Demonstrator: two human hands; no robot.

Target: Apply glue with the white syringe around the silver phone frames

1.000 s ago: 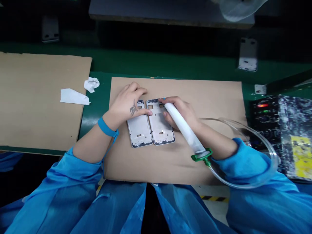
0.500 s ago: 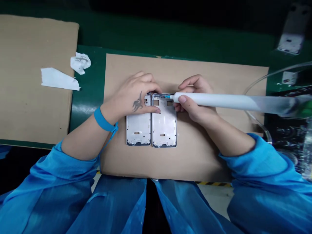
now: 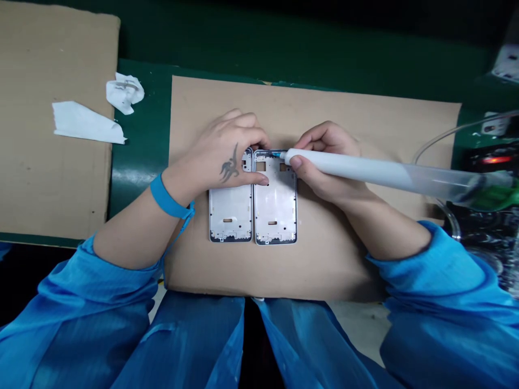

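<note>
I'm pressing the left hand (image 3: 221, 156) unclenched over two metal phone frames (image 3: 273, 208) while the right hand (image 3: 324, 162) is clenching a white syringe (image 3: 344, 170) at their top edge, with room left all round on the cardboard sheet (image 3: 344, 108).

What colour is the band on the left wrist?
The wristband is blue, best seen in the head view.

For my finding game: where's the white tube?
Find the brown cardboard sheet on the green bench. Two metal phone frames lie on it. The person's right hand holds a long white syringe over them, the only white tube, its thin tip at one frame's top edge.
</note>
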